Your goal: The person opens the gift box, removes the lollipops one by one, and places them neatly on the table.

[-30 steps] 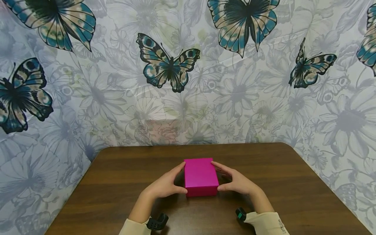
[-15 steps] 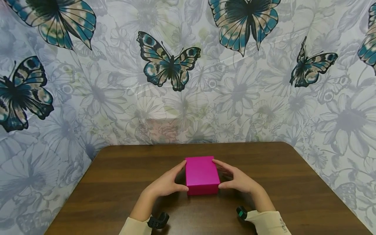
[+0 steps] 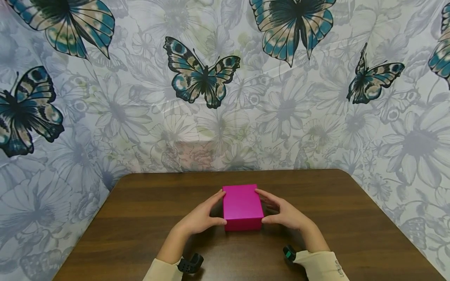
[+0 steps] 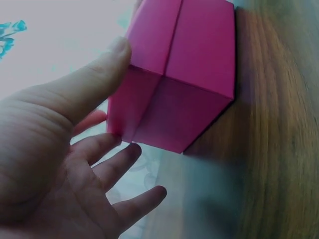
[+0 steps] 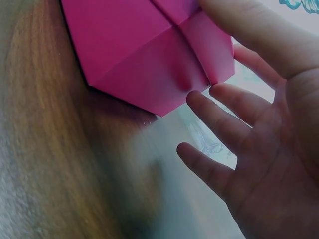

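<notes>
A bright pink rectangular box (image 3: 242,207) lies flat on the dark wooden table (image 3: 140,218), near its middle. My left hand (image 3: 205,214) rests against the box's left side, thumb at the near corner and fingers stretched along the side. On the opposite side my right hand (image 3: 283,212) mirrors that. In the left wrist view the thumb of my left hand (image 4: 75,149) presses an edge of the box (image 4: 184,74) while the other fingers spread loosely. The right wrist view shows my right hand (image 5: 259,149) with straight fingers touching the box (image 5: 144,55).
A curtain printed with flowers and butterflies (image 3: 202,76) hangs behind and beside the table. The table's far edge (image 3: 228,171) meets the curtain. Black wrist devices (image 3: 190,264) (image 3: 289,253) sit at my cream sleeves.
The box and both hands have slid a little farther from me across the table. The way the hands lie on the box looks the same.
</notes>
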{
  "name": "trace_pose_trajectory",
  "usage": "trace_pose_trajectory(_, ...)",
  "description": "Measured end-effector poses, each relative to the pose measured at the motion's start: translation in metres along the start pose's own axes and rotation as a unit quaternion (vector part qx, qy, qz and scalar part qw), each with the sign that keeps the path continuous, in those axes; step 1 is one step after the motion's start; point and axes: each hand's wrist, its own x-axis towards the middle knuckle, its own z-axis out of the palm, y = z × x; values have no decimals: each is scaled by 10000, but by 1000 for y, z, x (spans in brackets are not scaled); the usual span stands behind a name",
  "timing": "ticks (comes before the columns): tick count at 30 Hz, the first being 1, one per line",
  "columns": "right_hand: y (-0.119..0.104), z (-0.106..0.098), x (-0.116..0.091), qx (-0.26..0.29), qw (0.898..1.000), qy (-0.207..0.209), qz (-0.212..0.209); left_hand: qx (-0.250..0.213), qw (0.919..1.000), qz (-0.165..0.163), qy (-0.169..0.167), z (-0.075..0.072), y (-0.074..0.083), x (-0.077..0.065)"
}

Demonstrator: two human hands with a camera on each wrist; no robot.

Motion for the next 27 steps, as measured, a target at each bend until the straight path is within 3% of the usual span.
trace_pose_trajectory(5, 0, 0, -1, 13, 10000, 9, 11, -117, 9999, 19, -18, 2, -1, 0)
trace_pose_trajectory(16, -2, -4, -2, 208, 9997, 68, -66, -427, 9984, 217, 306, -1, 7, 1)
trace_pose_trajectory(27, -24, -10, -6, -332, 9981, 462, -225, -579, 9960, 407, 538, -9, 18, -1)
